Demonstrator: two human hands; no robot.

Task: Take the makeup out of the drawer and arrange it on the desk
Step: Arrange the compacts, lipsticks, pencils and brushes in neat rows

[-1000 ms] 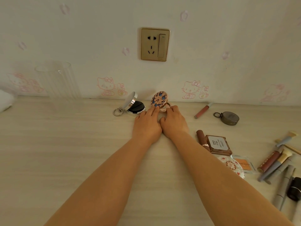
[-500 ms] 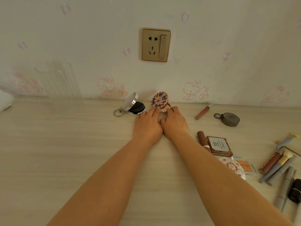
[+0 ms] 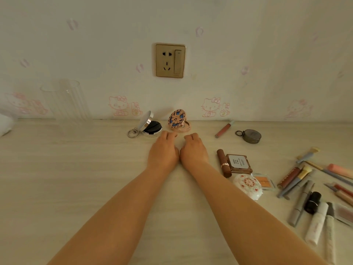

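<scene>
A clear ribbed cup (image 3: 65,101) is standing far left against the wall. The desk (image 3: 76,178) is running light wood across the view. A silver compact (image 3: 150,126) is sitting open near the wall, lid tilted up, ring at its left side. Just right of it a pink patterned compact (image 3: 178,121) is sitting open too, lid propped upright.

The left hand (image 3: 163,150) is resting on the desk just in front of the two compacts, fingers curling under, gripping nothing; whether its fingertips touch the silver compact, cannot tell. The right hand (image 3: 193,150) is lying beside it, heels touching, fingers curled under as well, empty, just short of the pink compact.

Further right a lip gloss tube (image 3: 224,129) is lying at an angle, then a dark round compact (image 3: 251,136) with a ring. Nearer, a brown lipstick (image 3: 223,163) is lying against a square palette (image 3: 238,163), a white floral compact (image 3: 248,185) and an orange blush pan (image 3: 264,181) below them. Brushes, pencils and tubes (image 3: 309,196) are lying scattered at the far right.
</scene>
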